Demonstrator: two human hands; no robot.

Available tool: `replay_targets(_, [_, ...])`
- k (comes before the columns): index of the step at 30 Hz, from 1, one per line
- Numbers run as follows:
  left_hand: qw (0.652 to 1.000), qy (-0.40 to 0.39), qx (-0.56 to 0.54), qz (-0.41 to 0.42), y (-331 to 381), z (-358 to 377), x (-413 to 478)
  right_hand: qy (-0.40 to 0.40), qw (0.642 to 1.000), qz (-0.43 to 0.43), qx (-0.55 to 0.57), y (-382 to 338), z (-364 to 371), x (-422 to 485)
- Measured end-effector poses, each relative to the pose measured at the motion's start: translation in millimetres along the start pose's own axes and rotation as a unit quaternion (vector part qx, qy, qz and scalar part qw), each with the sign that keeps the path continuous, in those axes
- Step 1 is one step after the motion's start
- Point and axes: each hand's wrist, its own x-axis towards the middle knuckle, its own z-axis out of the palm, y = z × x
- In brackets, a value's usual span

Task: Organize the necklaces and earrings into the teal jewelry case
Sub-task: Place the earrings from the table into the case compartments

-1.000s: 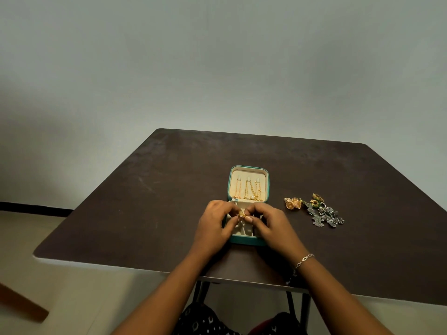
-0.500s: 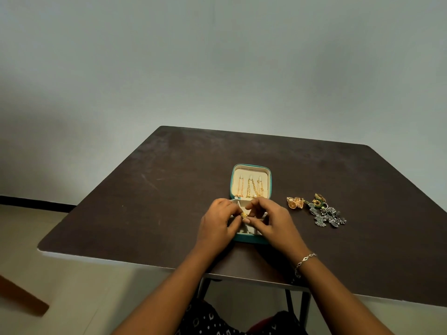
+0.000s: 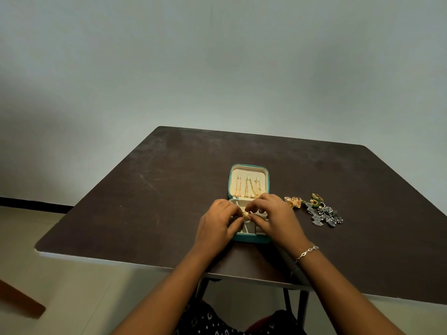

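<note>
Near the middle of the surface's [image 3: 157,201] near edge, we see the left hand [image 3: 215,226] and the right hand [image 3: 278,218] meet over the open teal jewelry case [image 3: 249,239].

Across the dark brown surface, we find both hands resting over the case's tray half with fingers curled. Together their fingertips pinch a small gold earring [image 3: 246,213] just above the compartments; we cannot tell which one it is over. The case lies open flat, its lid half toward the far edge, with gold necklaces [image 3: 249,188] hanging in rows on the cream lining. Just right of the case, toward the right edge, lies a cluster of loose earrings [image 3: 314,209]: gold ones nearest the case, green-and-gold ones beside them, silver ones farthest out. A thin silver bracelet [image 3: 306,253] circles the right wrist.
</note>
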Motion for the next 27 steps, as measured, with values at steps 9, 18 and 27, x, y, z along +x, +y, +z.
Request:
replay_targets(9, [1.000,-0.011,-0.001,-0.014,0.6,-1.4,1.5,-0.001,0.990,0.117,0.075,29.2,-24.4,0.6])
replay_targets(18, [1.000,-0.011,-0.004,-0.021,1.7,-1.6,0.9,-0.036,0.989,0.134,0.054,29.8,-15.9,4.9])
replay_targets(27, [1.000,-0.012,-0.002,-0.024,1.3,-1.0,1.5,-0.052,0.990,0.128,0.030,27.7,-10.4,5.2])
